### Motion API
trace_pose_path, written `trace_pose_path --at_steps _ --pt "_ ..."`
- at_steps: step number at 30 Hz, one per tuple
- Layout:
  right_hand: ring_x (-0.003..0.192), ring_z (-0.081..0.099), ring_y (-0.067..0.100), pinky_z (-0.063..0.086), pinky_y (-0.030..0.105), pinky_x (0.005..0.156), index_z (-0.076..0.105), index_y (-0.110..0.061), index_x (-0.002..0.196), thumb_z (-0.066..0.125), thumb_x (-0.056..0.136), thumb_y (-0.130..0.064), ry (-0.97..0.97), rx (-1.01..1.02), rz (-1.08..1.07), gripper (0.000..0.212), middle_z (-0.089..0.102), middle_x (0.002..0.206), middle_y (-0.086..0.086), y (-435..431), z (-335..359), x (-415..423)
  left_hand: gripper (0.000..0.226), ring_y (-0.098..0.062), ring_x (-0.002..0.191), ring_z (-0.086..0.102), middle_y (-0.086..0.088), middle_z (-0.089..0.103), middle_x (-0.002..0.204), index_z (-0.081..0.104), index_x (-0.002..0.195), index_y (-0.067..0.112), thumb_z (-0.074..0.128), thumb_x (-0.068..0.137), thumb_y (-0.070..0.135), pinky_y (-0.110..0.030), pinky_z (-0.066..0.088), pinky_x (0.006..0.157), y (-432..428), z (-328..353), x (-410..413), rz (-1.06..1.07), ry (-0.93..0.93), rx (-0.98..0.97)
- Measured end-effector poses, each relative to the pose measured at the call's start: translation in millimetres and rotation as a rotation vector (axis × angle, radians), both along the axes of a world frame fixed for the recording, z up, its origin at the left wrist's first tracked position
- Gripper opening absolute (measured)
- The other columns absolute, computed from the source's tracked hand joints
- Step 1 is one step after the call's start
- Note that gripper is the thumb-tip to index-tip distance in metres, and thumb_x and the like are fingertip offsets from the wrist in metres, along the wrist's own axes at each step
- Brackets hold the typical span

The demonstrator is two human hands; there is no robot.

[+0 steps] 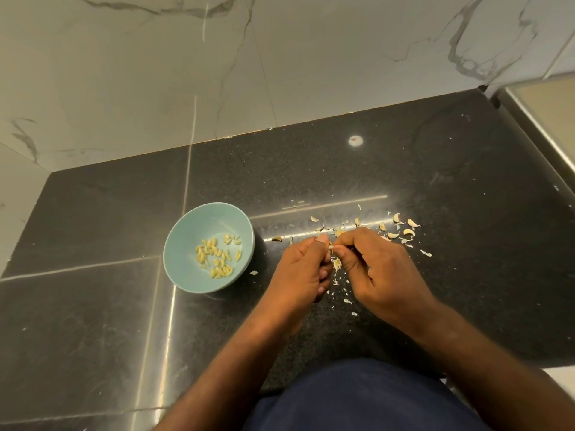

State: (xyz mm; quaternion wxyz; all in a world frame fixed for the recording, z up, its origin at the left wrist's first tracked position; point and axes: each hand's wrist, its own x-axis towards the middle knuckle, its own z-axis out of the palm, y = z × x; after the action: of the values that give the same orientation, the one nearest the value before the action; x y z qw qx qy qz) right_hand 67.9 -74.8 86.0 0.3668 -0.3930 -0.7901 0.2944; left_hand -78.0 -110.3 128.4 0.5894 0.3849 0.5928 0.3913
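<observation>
Garlic clove [331, 246] pinched between both hands; bowl [186, 231] holds peeled cloves [217, 256].

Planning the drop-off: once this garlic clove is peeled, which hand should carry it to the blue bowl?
Left, probably. The left hand sits nearer the blue bowl; the right hand would have to cross over it. Both pinch the garlic clove now.
</observation>
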Motion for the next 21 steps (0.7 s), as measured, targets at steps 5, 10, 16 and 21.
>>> trace_pose_path --at_steps 5,10,16,21 --pt "0.054 0.047 0.024 0.043 0.043 0.049 0.051 -0.012 0.081 0.04 0.102 -0.032 0.218 -0.342 -0.023 0.031 0.051 0.062 0.005 -6.4 3.3 -12.3 0.032 -0.004 0.056 0.043 0.016 0.048 0.062 0.049 0.072 0.026 0.041 0.103 0.034 -0.027 0.038 0.053 -1.4 -17.7 2.5 -0.053 0.485 0.431" --pt "0.051 0.048 0.023 0.044 0.032 0.046 0.049 0.001 0.076 0.039 0.107 -0.017 0.421 -0.702 -0.043 0.037 0.049 0.061 0.009 -6.2 11.9 -18.0 0.033 0.003 0.054 0.056 0.022 0.053 0.055 0.051 0.076 0.022 0.038 0.101 0.039 -0.009 0.037 0.056 1.2 -14.4 1.7 -0.103 0.601 0.567" --pt "0.043 0.046 0.018 0.038 0.028 0.042 0.057 -0.013 0.069 0.043 0.104 -0.034 0.585 -0.937 -0.004 0.043 0.045 0.056 0.004 -3.0 21.4 -18.5 0.029 0.002 0.052 0.053 0.02 0.051 0.056 0.045 0.075 0.031 0.042 0.104 0.034 -0.011 0.035 0.055 7.1 -15.3 -1.1 -0.066 0.679 0.604" --pt "0.055 0.056 0.016 0.047 0.027 0.048 0.061 -0.007 0.084 0.055 0.096 -0.025 0.524 -0.761 -0.029 0.022 0.061 0.067 0.0 1.0 14.3 -15.0 0.033 0.002 0.051 0.054 0.018 0.055 0.053 0.051 0.074 0.011 0.041 0.106 0.012 -0.01 0.039 0.055 10.4 -8.0 3.9 -0.033 0.423 0.434"
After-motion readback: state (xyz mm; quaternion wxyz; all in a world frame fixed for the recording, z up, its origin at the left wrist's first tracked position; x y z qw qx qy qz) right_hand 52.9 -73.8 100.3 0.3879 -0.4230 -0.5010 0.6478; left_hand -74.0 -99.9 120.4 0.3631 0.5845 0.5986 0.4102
